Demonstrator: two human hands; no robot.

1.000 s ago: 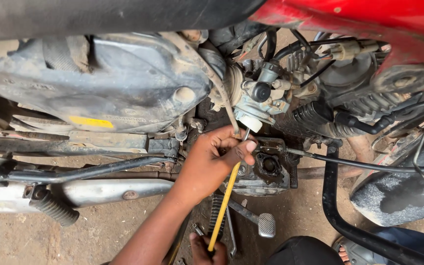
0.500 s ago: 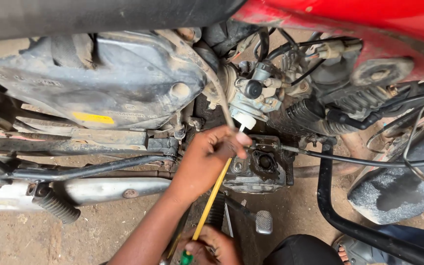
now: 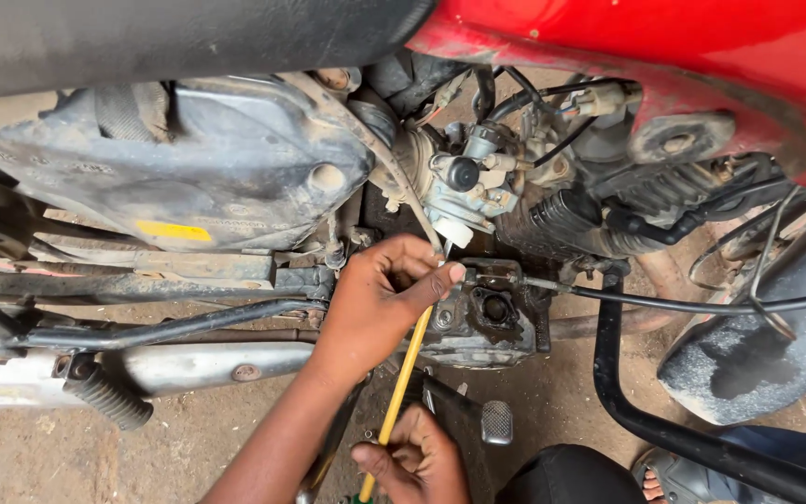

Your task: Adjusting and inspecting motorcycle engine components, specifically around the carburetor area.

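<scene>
A long screwdriver with a yellow shaft (image 3: 401, 383) points up toward the grey carburettor (image 3: 464, 187) of a motorcycle. My left hand (image 3: 375, 303) pinches the upper end of the shaft between thumb and fingers, just below the carburettor and beside a dirty metal engine part (image 3: 489, 313). At the bottom edge my right hand (image 3: 417, 462) is closed around the lower end of the screwdriver near its handle. The tip is hidden behind my left fingers.
A black plastic side cover (image 3: 188, 168) fills the upper left, under a black seat (image 3: 142, 37). Red bodywork (image 3: 655, 47) is at top right. A silver exhaust pipe (image 3: 188, 364), a footpeg (image 3: 104, 397), a pedal (image 3: 496, 422), a black frame tube (image 3: 627, 411) and a cable (image 3: 701, 303) crowd the hands.
My right hand has come further up into view on the screwdriver's lower end. My left hand stays pinched on the shaft below the carburettor; the view has shifted slightly.
</scene>
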